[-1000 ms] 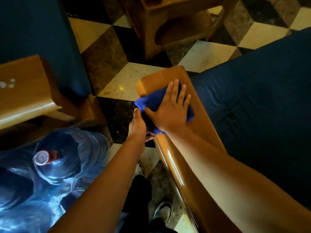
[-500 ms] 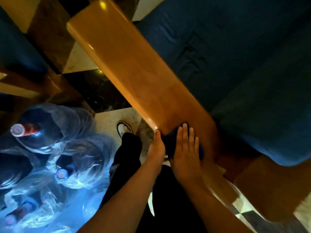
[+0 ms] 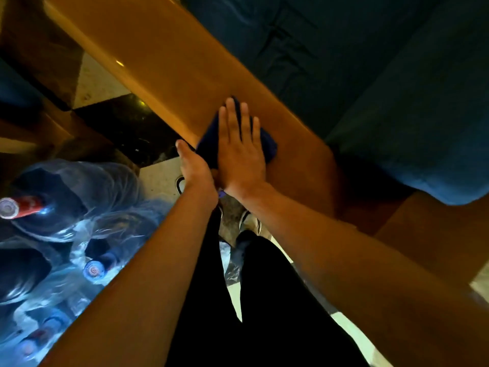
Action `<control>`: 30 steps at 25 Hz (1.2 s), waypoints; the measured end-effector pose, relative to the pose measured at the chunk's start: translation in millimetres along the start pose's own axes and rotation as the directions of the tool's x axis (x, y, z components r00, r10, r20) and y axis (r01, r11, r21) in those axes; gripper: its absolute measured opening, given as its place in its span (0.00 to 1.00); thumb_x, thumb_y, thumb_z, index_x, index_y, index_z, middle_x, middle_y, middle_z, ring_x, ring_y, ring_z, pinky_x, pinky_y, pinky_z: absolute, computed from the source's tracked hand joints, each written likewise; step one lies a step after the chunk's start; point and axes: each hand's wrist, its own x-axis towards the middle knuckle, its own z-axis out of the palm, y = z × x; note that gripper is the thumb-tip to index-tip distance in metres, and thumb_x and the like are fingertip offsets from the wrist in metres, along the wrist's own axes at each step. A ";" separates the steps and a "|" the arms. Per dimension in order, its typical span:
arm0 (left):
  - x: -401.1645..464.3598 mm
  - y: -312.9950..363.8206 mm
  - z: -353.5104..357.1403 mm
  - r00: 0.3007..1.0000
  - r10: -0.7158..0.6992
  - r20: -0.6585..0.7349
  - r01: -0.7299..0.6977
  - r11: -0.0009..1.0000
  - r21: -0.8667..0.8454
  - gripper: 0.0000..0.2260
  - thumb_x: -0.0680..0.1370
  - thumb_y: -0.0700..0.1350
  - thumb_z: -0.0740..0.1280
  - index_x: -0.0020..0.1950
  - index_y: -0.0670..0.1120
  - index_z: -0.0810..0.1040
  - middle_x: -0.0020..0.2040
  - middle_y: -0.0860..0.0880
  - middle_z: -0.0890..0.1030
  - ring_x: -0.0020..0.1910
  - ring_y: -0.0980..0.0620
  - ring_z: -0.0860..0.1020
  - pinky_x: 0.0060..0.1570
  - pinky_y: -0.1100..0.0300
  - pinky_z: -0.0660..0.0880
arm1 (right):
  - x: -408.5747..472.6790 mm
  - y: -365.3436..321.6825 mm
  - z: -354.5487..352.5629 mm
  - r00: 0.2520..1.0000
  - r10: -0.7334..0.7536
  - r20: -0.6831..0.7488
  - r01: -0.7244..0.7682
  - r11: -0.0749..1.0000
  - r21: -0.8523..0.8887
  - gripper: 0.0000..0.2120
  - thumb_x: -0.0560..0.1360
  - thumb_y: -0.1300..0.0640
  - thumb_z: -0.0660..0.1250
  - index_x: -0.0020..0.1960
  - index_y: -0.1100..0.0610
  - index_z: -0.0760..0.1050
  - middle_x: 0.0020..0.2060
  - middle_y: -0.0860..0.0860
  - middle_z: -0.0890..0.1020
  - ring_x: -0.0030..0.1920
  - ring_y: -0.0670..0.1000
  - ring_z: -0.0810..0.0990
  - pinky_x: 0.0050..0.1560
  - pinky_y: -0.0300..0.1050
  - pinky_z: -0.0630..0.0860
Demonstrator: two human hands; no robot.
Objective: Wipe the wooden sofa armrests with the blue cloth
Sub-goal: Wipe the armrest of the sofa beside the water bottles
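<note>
On the wooden armrest point(image 3: 169, 62) we press the blue cloth point(image 3: 209, 147) under our flat right hand point(image 3: 242, 152), fingers extended together, while our left hand point(image 3: 197, 170), fingers hidden, grips its outer edge.

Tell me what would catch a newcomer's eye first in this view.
The right hand lies flat, fingers spread, pressing the blue cloth onto the glossy wooden armrest at the centre, with the left hand against the armrest's outer edge beside it. At lower left, plastic-wrapped water bottles gleam bluish, one with a red cap. The dark blue sofa cushion fills the upper right.
</note>
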 end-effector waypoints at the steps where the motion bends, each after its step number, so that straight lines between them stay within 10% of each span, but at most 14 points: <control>1: -5.6 -8.5 -0.1 0.998 0.064 -0.013 -0.064 0.998 0.026 0.32 0.82 0.67 0.50 0.75 0.47 0.73 0.71 0.45 0.78 0.69 0.43 0.77 0.64 0.49 0.76 | -8.7 3.6 4.5 0.999 -0.036 -0.035 0.036 0.999 -0.007 0.45 0.78 0.44 0.65 0.82 0.64 0.44 0.82 0.60 0.47 0.82 0.62 0.46 0.80 0.61 0.48; 4: -59.6 -81.5 6.3 0.977 0.158 0.146 -0.201 0.911 0.360 0.34 0.79 0.70 0.49 0.78 0.52 0.68 0.70 0.61 0.74 0.70 0.60 0.74 0.68 0.56 0.73 | -85.7 47.7 21.7 0.987 -0.092 -0.130 0.079 0.992 -0.099 0.35 0.84 0.52 0.55 0.82 0.62 0.40 0.82 0.58 0.47 0.82 0.60 0.49 0.81 0.57 0.48; 7: -117.5 -152.7 2.9 0.917 -0.247 0.313 -0.027 0.746 0.666 0.39 0.73 0.76 0.53 0.77 0.54 0.70 0.73 0.56 0.74 0.73 0.54 0.73 0.73 0.53 0.68 | -196.7 110.4 31.7 0.996 -0.016 -0.085 0.006 0.994 -0.109 0.36 0.83 0.57 0.56 0.82 0.59 0.36 0.82 0.55 0.42 0.82 0.57 0.48 0.81 0.54 0.44; 10: -140.4 -181.3 -2.8 0.815 -0.534 0.225 -0.152 0.178 0.972 0.26 0.85 0.59 0.51 0.80 0.47 0.65 0.71 0.36 0.76 0.70 0.37 0.74 0.67 0.47 0.69 | -291.7 165.7 26.8 0.999 0.044 0.013 -0.044 0.999 0.025 0.36 0.80 0.57 0.54 0.83 0.56 0.40 0.81 0.56 0.52 0.80 0.59 0.56 0.75 0.62 0.65; 13: -128.7 -167.5 -4.8 0.862 -0.425 0.276 -0.328 -0.053 0.943 0.19 0.85 0.41 0.53 0.77 0.42 0.64 0.64 0.31 0.78 0.63 0.32 0.77 0.57 0.44 0.72 | -321.9 179.5 12.3 0.957 0.230 0.178 -0.264 0.943 0.202 0.36 0.80 0.55 0.55 0.83 0.53 0.42 0.79 0.55 0.58 0.77 0.64 0.61 0.66 0.69 0.73; 16: -105.8 -130.5 -3.7 0.891 -0.368 0.267 -0.256 0.080 0.964 0.17 0.86 0.48 0.56 0.67 0.38 0.73 0.65 0.33 0.79 0.64 0.34 0.77 0.62 0.48 0.73 | -285.5 146.2 10.5 0.937 0.286 0.203 -0.315 0.941 0.128 0.42 0.76 0.61 0.65 0.83 0.56 0.46 0.82 0.56 0.55 0.80 0.63 0.57 0.73 0.65 0.67; 19: -98.0 -74.8 -4.7 0.939 -0.295 0.176 -0.011 0.485 0.874 0.22 0.86 0.53 0.56 0.71 0.38 0.74 0.70 0.35 0.76 0.68 0.36 0.76 0.69 0.43 0.71 | -179.5 90.8 15.1 0.991 0.094 0.100 -0.095 0.995 0.004 0.32 0.79 0.58 0.58 0.81 0.63 0.53 0.81 0.59 0.57 0.79 0.63 0.59 0.77 0.59 0.60; 23: -65.5 20.4 -20.7 0.995 -0.093 0.034 0.059 0.834 0.549 0.20 0.85 0.57 0.56 0.70 0.47 0.75 0.61 0.41 0.82 0.54 0.41 0.83 0.47 0.47 0.81 | -20.8 -1.2 5.1 0.994 -0.079 0.076 0.084 0.994 -0.065 0.37 0.80 0.51 0.55 0.81 0.65 0.43 0.82 0.61 0.47 0.81 0.65 0.48 0.80 0.62 0.50; 26: -41.1 89.2 -30.4 0.997 -0.071 -0.005 0.068 0.943 0.325 0.18 0.84 0.59 0.57 0.67 0.50 0.75 0.53 0.44 0.84 0.40 0.48 0.86 0.28 0.57 0.80 | 53.8 -46.6 3.0 0.984 -0.167 0.066 0.171 0.983 -0.065 0.41 0.81 0.50 0.59 0.81 0.65 0.38 0.82 0.60 0.41 0.81 0.65 0.40 0.80 0.62 0.45; 30: 4.1 174.3 -43.3 0.999 -0.048 0.003 0.047 0.993 0.104 0.21 0.84 0.57 0.57 0.68 0.45 0.76 0.63 0.44 0.82 0.49 0.47 0.80 0.44 0.55 0.76 | 164.2 -123.7 -6.0 0.970 -0.237 0.046 0.241 0.967 -0.087 0.43 0.81 0.42 0.58 0.81 0.64 0.39 0.82 0.61 0.43 0.81 0.64 0.42 0.80 0.61 0.45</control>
